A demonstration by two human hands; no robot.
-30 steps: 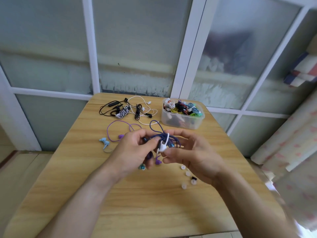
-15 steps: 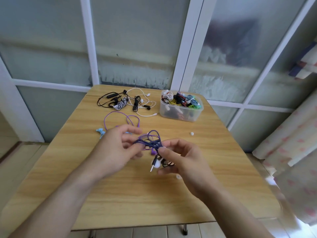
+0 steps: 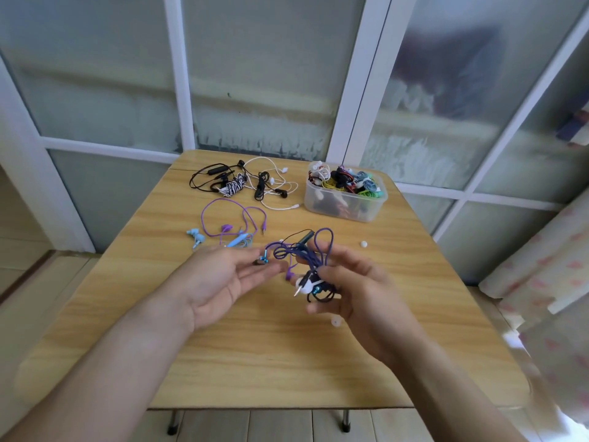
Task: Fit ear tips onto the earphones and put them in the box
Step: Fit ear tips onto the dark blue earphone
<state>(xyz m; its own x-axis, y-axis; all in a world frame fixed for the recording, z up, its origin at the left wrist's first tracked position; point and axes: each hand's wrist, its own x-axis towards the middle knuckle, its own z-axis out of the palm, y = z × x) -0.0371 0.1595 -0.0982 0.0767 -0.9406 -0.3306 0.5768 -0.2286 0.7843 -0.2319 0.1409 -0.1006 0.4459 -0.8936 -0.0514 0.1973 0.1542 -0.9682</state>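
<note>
A: What are the two hands doing?

B: The right hand [image 3: 357, 295] curls its fingers round a tangled bundle of dark purple earphones [image 3: 307, 260] held above the wooden table [image 3: 271, 352]. The left hand [image 3: 220, 279] lies palm up, fingers straight, with one blue earbud [image 3: 263, 260] of that bundle at its fingertips.

A: How many ear tips are loose?

B: Two white ones show: one [image 3: 363, 243] right of the bundle, one [image 3: 336, 321] beneath the right hand.

A: And the box?

B: One clear box [image 3: 345, 204], far right, packed with coiled earphones. Left of it lie one purple set [image 3: 234, 215], one light blue set [image 3: 195, 237], and a black-and-white heap [image 3: 245, 183] I can't count.
</note>
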